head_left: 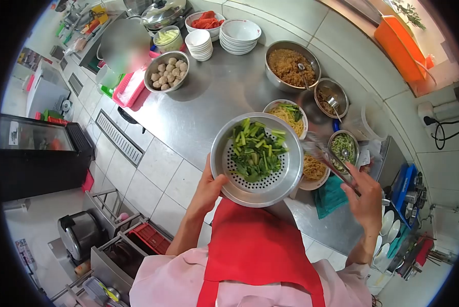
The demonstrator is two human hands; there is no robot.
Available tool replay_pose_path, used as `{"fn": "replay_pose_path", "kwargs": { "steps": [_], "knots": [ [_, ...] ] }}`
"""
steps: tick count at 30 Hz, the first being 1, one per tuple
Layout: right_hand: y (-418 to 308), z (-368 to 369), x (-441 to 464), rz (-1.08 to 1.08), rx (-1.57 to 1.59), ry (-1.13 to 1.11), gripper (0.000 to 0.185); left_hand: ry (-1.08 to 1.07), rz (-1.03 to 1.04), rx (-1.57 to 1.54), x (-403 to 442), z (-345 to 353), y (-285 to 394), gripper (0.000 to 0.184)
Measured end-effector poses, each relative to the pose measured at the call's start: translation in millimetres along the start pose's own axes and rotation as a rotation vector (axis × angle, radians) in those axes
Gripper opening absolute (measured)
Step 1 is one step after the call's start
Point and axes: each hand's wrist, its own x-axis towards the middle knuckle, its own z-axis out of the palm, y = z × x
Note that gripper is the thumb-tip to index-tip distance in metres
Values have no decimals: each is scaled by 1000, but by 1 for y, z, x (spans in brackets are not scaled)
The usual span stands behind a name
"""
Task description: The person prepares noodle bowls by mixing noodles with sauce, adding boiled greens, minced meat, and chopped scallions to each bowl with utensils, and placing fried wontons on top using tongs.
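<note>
Evidently a two-handed hold. Left hand (pixel 208 187) grips the colander (pixel 222 166) at its near-left rim, thumb over the lip, fingers beneath; the vessel sits just right of this grip, seen across the near edge of the bench (pixel 204 115). Leafy greens (pixel 257 153) lie inside, clear of the thumb. Right hand (pixel 365 199) is closed about the tongs (pixel 338 166); tips point left, beside the colander's right rim. They blur; cannot tell how far apart they stand or whether they pinch anything.

Materials: colander of dull grey metal, round, sloping wall, small holes in the floor. Greens cut short, pale stalks among limp, dark leaves. Bench is brushed metal, smeared with reflections. Thin yellow strands in the noodle bowl (pixel 289 116), greens on top; a second noodle portion (pixel 314 169) close to the near edge, by a creased teal cloth (pixel 327 198). Toward the bench's far-left corner, rough, roundish balls (pixel 168 73) in a steel bowl; along the far edge, a brown crumbly mass (pixel 291 66) in another.
</note>
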Motion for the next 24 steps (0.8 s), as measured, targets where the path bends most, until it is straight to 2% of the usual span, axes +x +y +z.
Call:
{"fn": "replay_pose_path", "kwargs": {
  "steps": [2, 3, 5, 6, 8, 11, 15, 17, 18, 20, 22, 24],
  "knots": [
    [-27, -1, 19, -372, -342, 5, 52, 6, 19, 42, -1, 5, 6, 72],
    [-32, 0, 31, -369, -343, 6, 52, -20, -18, 56, -2, 6, 9, 71],
    [-36, 2, 56, -594, -560, 27, 48, -53, -53, 72, -2, 6, 10, 70],
    [-37, 2, 65, -588, -564, 32, 48, -82, -44, 83, -1, 5, 9, 71],
    [-39, 0, 79, -822, -724, -48, 44, -120, -28, 90, 1, 6, 10, 71],
    [-45, 7, 84, -889, -754, -38, 41, -147, -37, 121, 2, 6, 14, 73],
    [-41, 7, 86, -833, -740, -122, 38, -158, -71, 117, 5, 4, 17, 74],
    [-33, -5, 82, -738, -550, -148, 37, -152, -94, 97, 3, 6, 22, 74],
    [-32, -13, 79, -734, -555, -148, 37, -126, -131, 100, 1, 8, 27, 73],
    [-27, -33, 68, -533, -392, -240, 38, -120, -169, 103, 3, 7, 25, 73],
    [-18, -50, 58, -451, -365, -244, 38, -73, -108, 64, 6, -5, 10, 67],
    [-5, -61, 48, -363, -332, -250, 38, -60, -122, 116, 6, -17, 13, 70]
  ]
}}
